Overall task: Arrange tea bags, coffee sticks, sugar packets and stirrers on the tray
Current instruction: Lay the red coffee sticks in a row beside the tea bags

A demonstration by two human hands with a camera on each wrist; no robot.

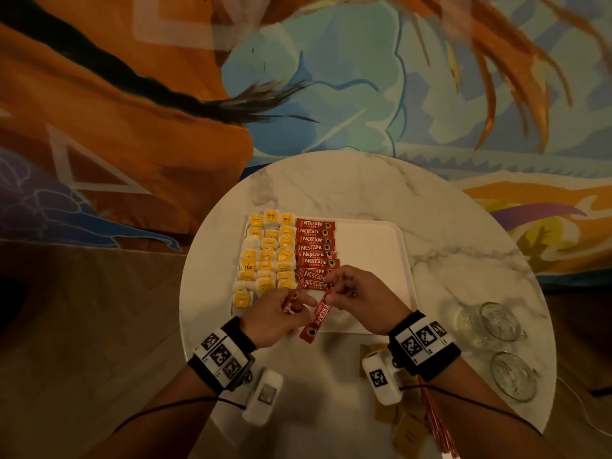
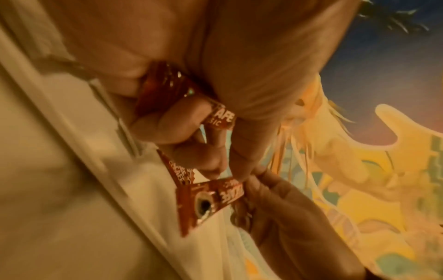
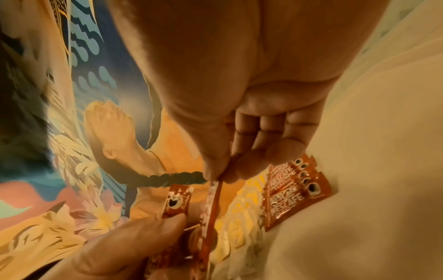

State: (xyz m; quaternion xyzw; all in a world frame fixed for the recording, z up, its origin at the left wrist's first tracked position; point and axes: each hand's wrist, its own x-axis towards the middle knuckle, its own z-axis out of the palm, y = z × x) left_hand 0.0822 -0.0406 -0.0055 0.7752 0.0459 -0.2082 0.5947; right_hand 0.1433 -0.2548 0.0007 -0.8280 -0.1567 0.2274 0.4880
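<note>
A white tray (image 1: 371, 246) lies on a round marble table. Yellow tea bags (image 1: 265, 256) fill its left side in rows, and red Nescafe coffee sticks (image 1: 314, 250) lie stacked in a column beside them. My right hand (image 1: 351, 293) pinches the top end of one red coffee stick (image 1: 316, 321), which hangs down over the tray's front edge. My left hand (image 1: 281, 313) grips a small bundle of coffee sticks (image 1: 291, 301) just left of it. In the right wrist view the pinched coffee stick (image 3: 213, 204) hangs from thumb and forefinger.
Brown sugar packets (image 1: 407, 422) and red-striped stirrers (image 1: 437, 419) lie on the table near my right wrist. Two clear glass cups (image 1: 490, 323) (image 1: 513, 376) stand at the right. The tray's right half (image 1: 374, 276) is bare. A patterned cloth surrounds the table.
</note>
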